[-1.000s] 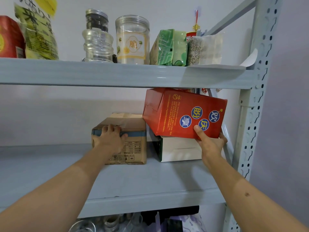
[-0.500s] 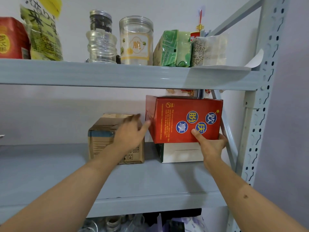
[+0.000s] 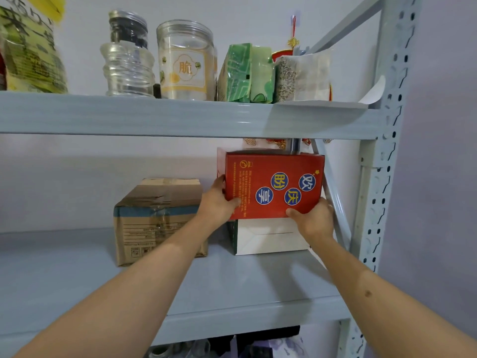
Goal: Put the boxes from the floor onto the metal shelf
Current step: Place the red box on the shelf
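**Red box on white box, both hands at its lower corners**

Red box [image 3: 273,183] sits level on top of the white box [image 3: 268,236], at the right end of the middle board of the metal shelf [image 3: 232,288], close to the slanted brace. Left hand [image 3: 218,200] wraps the box's lower left corner, thumb across the front face, fingers hidden behind the side. Right hand [image 3: 313,218] grips the lower right corner, thumb pressed on the front edge, fingers hidden behind the side. Brown cardboard box [image 3: 157,220] stands on the same board just left of the white box, untouched. Upper board carries a ribbed clear jar [image 3: 127,69], a labelled clear jar [image 3: 185,60] and a green packet [image 3: 245,73].
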